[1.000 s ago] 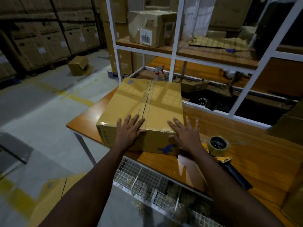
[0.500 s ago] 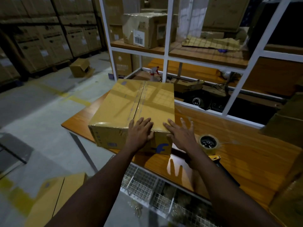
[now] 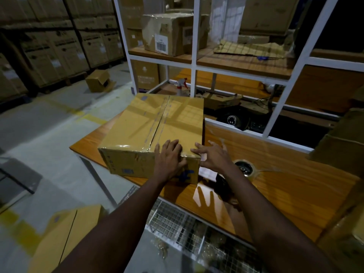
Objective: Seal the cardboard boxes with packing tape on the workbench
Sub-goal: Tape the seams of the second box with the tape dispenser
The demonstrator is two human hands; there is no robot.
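Your left hand [image 3: 169, 158] lies flat, fingers straight, over the near top edge of the cardboard box [image 3: 137, 133], gripping nothing. Your right hand [image 3: 214, 157], fingers spread and empty, touches the box corner just beside it. The box stands on the workbench [image 3: 295, 174], with packing tape [image 3: 160, 123] along the seam ahead of your left fingertips. The tape dispenser [image 3: 244, 168] sits just right of your right wrist. Risk: uneven pressing may slide the box toward the bench end left of your left hand, and your right forearm may knock the dispenser.
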